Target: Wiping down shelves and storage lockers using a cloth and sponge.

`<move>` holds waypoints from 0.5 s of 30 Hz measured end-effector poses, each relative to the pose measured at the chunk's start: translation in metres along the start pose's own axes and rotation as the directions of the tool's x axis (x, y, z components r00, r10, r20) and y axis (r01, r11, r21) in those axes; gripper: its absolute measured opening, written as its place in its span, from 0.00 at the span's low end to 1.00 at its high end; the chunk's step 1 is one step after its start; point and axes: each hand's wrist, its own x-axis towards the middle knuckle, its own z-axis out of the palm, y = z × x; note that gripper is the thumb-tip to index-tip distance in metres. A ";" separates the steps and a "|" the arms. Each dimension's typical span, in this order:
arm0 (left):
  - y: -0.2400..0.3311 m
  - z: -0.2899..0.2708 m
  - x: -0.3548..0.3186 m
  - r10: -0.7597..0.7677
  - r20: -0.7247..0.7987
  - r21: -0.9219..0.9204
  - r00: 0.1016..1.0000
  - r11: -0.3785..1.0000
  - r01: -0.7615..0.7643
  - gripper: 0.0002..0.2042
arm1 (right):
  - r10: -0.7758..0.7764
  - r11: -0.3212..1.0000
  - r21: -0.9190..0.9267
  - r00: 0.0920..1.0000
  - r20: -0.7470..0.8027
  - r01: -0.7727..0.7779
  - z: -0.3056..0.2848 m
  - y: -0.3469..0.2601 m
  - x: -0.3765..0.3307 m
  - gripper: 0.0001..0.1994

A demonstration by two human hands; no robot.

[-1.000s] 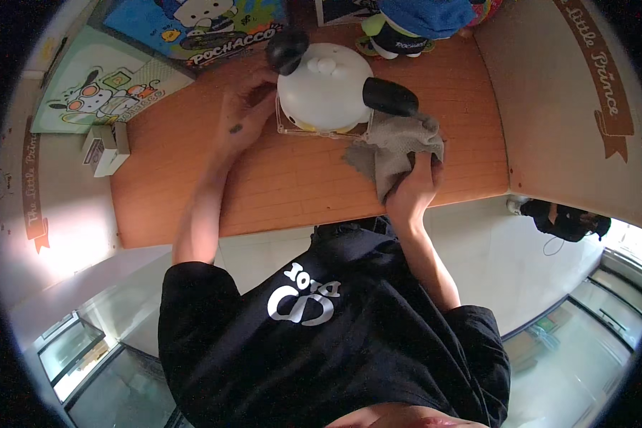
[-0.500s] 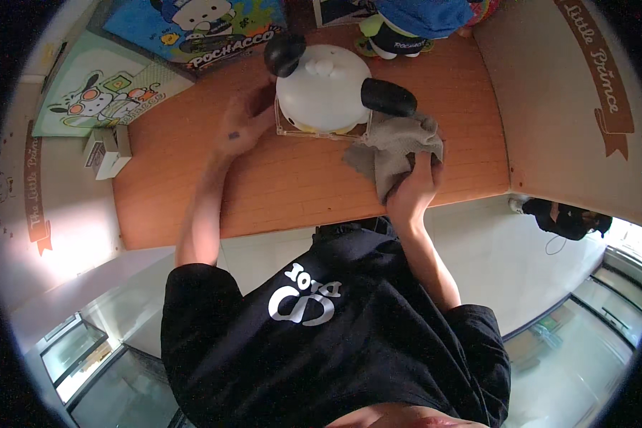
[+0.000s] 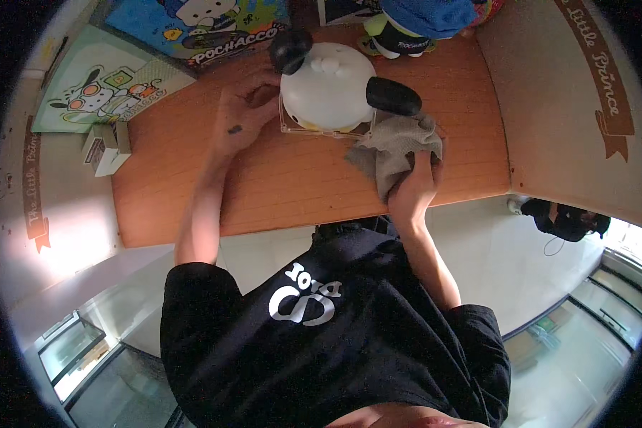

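A white dome-shaped dog figure (image 3: pixel 328 93) with black ears sits on a clear stand on the wooden bench (image 3: pixel 292 178). A grey cloth (image 3: pixel 396 146) lies on the bench just beside the figure, at its near right corner. The right hand (image 3: pixel 414 189) presses on the near edge of the cloth, fingers curled into its folds. The left hand (image 3: pixel 242 114) rests on the bench at the figure's left side, loosely open, its fingertips touching the stand.

A shop: plush toys (image 3: pixel 335 85) displayed on a wooden counter (image 3: pixel 299 178).
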 end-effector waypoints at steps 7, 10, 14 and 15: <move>-0.007 -0.003 0.002 -0.161 -0.026 0.079 0.987 0.984 0.162 0.14 | -0.027 0.998 -0.048 1.000 -0.002 0.027 -0.003 0.001 0.001 0.13; -0.010 -0.002 0.002 -0.036 0.025 0.074 0.999 0.997 0.034 0.15 | -0.008 0.997 -0.080 0.999 -0.037 0.006 -0.008 0.004 0.004 0.13; 0.004 0.004 0.003 -0.164 0.035 0.089 0.986 0.983 0.161 0.16 | 0.020 1.000 -0.006 1.000 0.023 -0.020 -0.005 -0.009 0.014 0.15; 0.005 0.005 0.003 -0.209 0.040 0.094 0.977 0.974 0.204 0.16 | 0.030 0.999 0.017 0.999 0.042 -0.031 -0.004 -0.010 0.016 0.15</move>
